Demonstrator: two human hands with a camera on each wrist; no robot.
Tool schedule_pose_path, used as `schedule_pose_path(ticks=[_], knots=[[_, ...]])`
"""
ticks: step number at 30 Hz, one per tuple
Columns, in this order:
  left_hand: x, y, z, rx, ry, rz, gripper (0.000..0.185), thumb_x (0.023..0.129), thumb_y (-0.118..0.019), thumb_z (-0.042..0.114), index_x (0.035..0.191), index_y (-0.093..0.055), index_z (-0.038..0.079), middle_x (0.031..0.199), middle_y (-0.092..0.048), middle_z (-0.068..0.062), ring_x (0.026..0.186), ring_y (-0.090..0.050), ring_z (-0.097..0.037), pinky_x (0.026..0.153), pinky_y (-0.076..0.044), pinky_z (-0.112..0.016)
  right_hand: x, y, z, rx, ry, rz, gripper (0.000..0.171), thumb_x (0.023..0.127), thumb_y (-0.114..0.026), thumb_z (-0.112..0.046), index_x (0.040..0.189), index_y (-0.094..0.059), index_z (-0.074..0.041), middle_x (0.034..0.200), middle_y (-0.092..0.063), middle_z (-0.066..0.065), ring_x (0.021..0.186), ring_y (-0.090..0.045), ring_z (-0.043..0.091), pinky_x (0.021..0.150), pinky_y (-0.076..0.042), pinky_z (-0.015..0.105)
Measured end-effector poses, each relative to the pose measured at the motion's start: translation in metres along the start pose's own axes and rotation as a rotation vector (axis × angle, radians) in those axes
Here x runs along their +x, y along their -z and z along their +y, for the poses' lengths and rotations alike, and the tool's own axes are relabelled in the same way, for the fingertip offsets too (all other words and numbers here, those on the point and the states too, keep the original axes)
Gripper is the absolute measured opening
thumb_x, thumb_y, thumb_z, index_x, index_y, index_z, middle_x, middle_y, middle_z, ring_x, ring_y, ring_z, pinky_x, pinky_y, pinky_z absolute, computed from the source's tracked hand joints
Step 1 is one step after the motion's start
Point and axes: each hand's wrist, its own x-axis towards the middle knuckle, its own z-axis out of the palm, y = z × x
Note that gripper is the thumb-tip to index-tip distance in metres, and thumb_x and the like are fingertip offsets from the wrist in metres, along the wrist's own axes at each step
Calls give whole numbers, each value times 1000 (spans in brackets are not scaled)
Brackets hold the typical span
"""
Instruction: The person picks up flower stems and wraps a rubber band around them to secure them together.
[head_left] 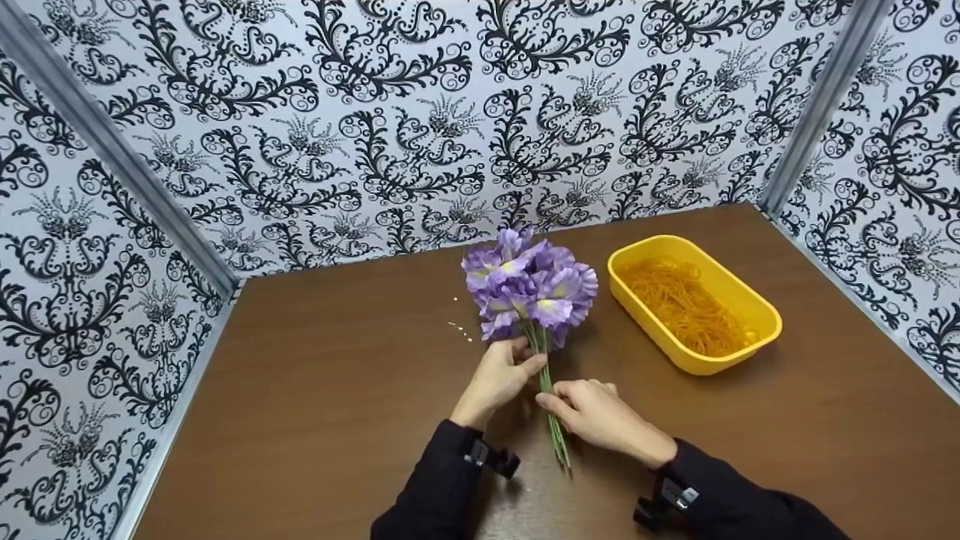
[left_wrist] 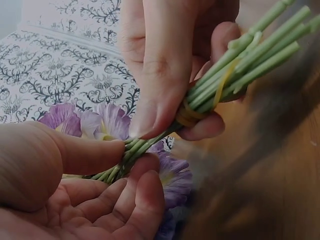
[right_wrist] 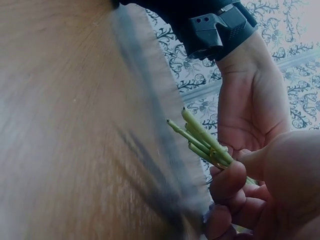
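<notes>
A bunch of purple irises (head_left: 529, 292) with yellow centres lies over the table, blooms away from me and green stems (head_left: 553, 427) toward me. My left hand (head_left: 499, 379) pinches the stems just below the blooms, between thumb and fingers. Lower down, my right hand (head_left: 604, 420) grips the same stems. In the left wrist view a yellow rubber band (left_wrist: 189, 116) is wound around the stems (left_wrist: 265, 60) at the right fingertips, one strand slanting toward the cut ends. The right wrist view shows the stem ends (right_wrist: 195, 135) poking out past my right thumb; the blooms are mostly hidden there.
A yellow plastic tub (head_left: 667, 351) holding many rubber bands (head_left: 686, 307) stands on the brown table (head_left: 322, 390), to the right of the flowers. Small white specks (head_left: 461, 330) lie left of the blooms. Patterned panels (head_left: 405, 150) close off the back and sides.
</notes>
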Motion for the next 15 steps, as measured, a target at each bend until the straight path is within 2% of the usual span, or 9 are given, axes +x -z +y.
schedule_pose_path(ticks=[6, 11, 15], knots=[[-1, 1, -4, 22, 18, -29, 9, 98, -62, 6, 92, -65, 0, 72, -60, -7, 54, -50, -11, 51, -40, -20, 0, -3, 2, -53, 4, 1, 39, 104, -54, -42, 69, -52, -25, 56, -40, -18, 53, -42, 2, 67, -30, 37], [-2, 2, -6, 117, 9, -32, 19, 100, -61, 10, 82, -61, 4, 64, -50, 1, 49, -43, -6, 48, -34, -20, 0, -5, 4, -60, -4, -44, 39, 103, -52, -46, 71, -54, -25, 57, -38, -15, 54, -41, 4, 66, -25, 37], [-2, 3, -8, 156, 4, -49, 24, 101, -60, 12, 79, -59, 3, 58, -44, 5, 45, -40, -5, 45, -30, -20, 0, -6, 5, -64, -7, -90, 39, 103, -52, -45, 70, -55, -24, 57, -37, -14, 53, -39, 5, 66, -25, 37]])
